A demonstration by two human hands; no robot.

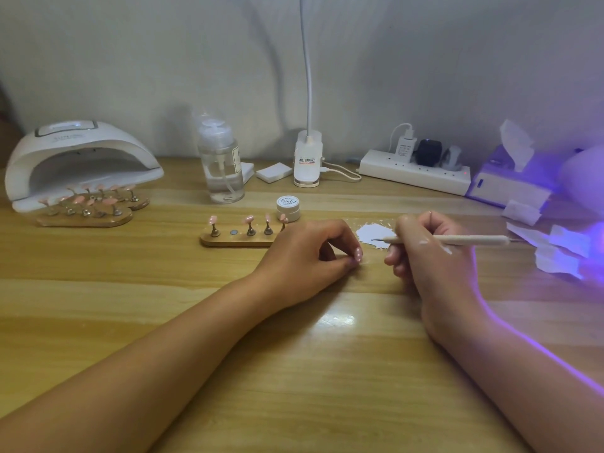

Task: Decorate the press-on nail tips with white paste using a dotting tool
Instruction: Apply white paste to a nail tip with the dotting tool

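Note:
My left hand (307,253) rests on the wooden table and pinches a pink press-on nail tip (359,254) with white dots on it. My right hand (421,253) grips a white dotting tool (457,239), lying level, its fine tip over a smear of white paste (372,233) on the table. A wooden stand (238,238) behind my left hand carries several pink nail tips on small posts, with one post place bare. A small white paste jar (288,208) stands just behind it. White paste marks the back of my right hand.
A white nail lamp (78,158) sits far left, with two more stands of pink tips (88,207) before it. A clear pump bottle (222,165), a clip lamp (307,158), a power strip (415,171) and a tissue box (510,181) line the back. Purple light glows at right.

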